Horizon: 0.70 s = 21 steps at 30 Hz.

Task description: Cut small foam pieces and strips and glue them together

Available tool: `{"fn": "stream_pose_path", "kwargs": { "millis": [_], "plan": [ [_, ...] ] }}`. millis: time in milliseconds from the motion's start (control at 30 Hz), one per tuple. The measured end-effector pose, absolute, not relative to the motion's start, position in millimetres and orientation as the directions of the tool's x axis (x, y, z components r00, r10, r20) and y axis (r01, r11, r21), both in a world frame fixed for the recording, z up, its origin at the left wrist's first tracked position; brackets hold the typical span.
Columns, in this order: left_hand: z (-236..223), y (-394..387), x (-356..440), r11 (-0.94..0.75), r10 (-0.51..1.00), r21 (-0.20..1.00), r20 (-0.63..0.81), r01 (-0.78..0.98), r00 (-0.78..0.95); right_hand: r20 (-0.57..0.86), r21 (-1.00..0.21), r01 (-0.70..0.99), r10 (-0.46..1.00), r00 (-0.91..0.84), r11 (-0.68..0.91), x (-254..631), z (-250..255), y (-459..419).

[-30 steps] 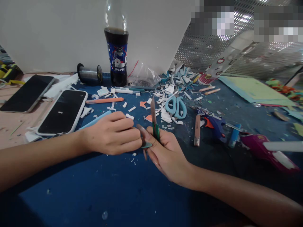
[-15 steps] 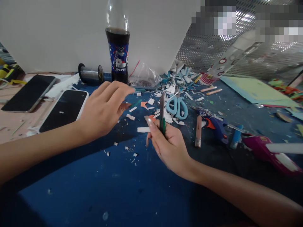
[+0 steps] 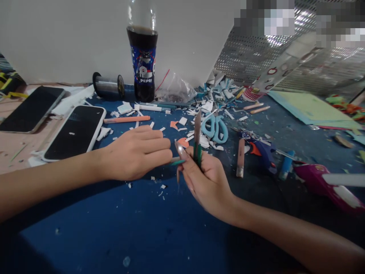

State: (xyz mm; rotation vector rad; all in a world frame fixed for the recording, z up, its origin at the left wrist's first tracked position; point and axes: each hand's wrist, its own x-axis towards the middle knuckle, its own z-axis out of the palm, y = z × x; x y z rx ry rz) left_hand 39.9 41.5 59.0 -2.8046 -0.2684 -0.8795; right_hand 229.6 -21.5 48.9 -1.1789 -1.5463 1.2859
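My right hand (image 3: 205,179) is closed around a craft knife (image 3: 197,131) with a green handle, its grey blade pointing up. Between my left hand (image 3: 139,154) and my right thumb lies a thin teal strip (image 3: 177,162). The left fingers are closed on the strip's near end, and its other end meets my right thumb and fingertips. Whether the white piece seen earlier is still in the right hand is hidden. Just beyond the knife lie light blue-handled scissors (image 3: 209,125) and an orange scrap (image 3: 183,142) among white cuttings.
A Pepsi bottle (image 3: 145,64), a wire spool (image 3: 108,86) and a clear plastic bag (image 3: 179,89) stand or lie at the back. Two phones, one a white-cased phone (image 3: 75,131), are at left. At right are a blue glue gun (image 3: 265,154) and a magenta glue gun (image 3: 316,177).
My left hand reached forward with a teal piece, then came back to the right hand. A white strip showed at the right fingertips half a second ago; the left hand now covers that spot.
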Motion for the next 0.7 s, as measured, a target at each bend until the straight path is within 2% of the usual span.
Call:
{"fn": "stream_pose_path", "kwargs": {
  "millis": [133, 300, 467, 600, 700],
  "plan": [
    [58, 38, 39, -0.971, 0.052, -0.160, 0.589, 0.179, 0.806, -0.039, -0.999, 0.026, 0.957, -0.288, -0.033, 227, 48, -25],
    [57, 37, 38, -0.995, 0.063, -0.029, 0.586, 0.099, 0.808, 0.024, -0.999, 0.035, 0.938, -0.347, 0.038, 228, 47, -25],
    [57, 40, 36, -0.988, 0.150, 0.078, 0.645, 0.130, 0.750, 0.079, -0.974, 0.175, 0.936, -0.344, 0.146, 235, 64, -15],
    [55, 43, 37, -0.940, 0.326, 0.189, 0.742, 0.284, 0.586, 0.101, -0.905, 0.379, 0.965, -0.242, 0.190, 250, 88, 6],
    [53, 45, 38, -0.880, 0.452, 0.248, 0.695, 0.404, 0.559, 0.047, -0.835, 0.526, 0.973, -0.227, 0.163, 262, 99, 21]
  ]
}}
